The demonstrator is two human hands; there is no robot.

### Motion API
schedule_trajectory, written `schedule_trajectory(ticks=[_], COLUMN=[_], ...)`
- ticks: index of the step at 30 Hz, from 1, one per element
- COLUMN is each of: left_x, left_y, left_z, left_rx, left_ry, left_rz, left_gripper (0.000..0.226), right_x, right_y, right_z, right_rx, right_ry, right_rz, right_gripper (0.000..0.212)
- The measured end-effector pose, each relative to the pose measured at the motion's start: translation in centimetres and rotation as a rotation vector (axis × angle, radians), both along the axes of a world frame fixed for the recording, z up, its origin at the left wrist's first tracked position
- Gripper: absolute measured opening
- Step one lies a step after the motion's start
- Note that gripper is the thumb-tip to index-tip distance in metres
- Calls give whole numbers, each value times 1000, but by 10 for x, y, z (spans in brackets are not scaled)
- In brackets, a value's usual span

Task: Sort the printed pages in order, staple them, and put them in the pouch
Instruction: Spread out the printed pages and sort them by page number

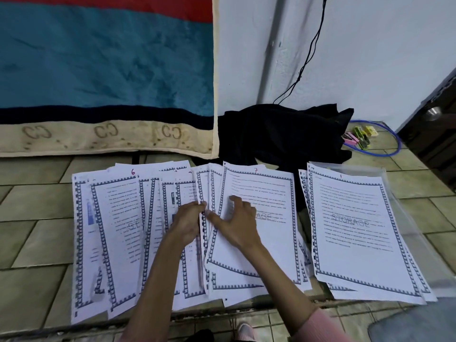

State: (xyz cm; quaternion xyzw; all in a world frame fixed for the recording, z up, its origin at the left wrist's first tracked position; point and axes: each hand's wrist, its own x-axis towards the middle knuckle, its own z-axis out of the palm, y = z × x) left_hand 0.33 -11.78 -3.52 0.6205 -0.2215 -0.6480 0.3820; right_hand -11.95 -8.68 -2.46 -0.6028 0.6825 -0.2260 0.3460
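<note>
Surface: tiled desk (34,218), front edge running along the bottom of the view. Bare tile shows at far left and far right; the middle is papered over.

Hanging cloth (106,70), one, red/teal/black/cream bands, covers the wall at upper left. Black fabric bundle (283,134), one, lies behind the sheets at centre-right, with a black cable (311,45) dropping to it.

Printed pages: two groups. Fanned spread (111,230) at left and centre, many overlapping sheets, exact count cannot be told; handwritten "6" and "7" visible on two top margins. Separate stack (357,230) at right, top sheet marked "1", several sheets beneath, lying on a clear plastic pouch (399,193) whose edge shows past the stack's right side. A narrow gap separates the two groups.

Blue cord loop (392,146), one, at back right, with a few small coloured staple boxes (360,137) inside it.

Left hand (187,223): grip pinching the edge of a sheet in the fan. Right hand (237,220): grip released, fingers spread flat on the sheet marked "7".
</note>
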Motion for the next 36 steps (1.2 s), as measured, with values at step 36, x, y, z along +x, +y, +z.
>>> schedule_trajectory(ticks=[36], left_x=[2], left_y=[11], left_z=[17], left_rx=[-37], left_ry=[173], left_rz=[3], left_gripper=[57], right_x=[-99], right_y=[-15], right_z=[66], right_rx=[-134], right_ry=[-104], right_rz=[-208], right_gripper=[40])
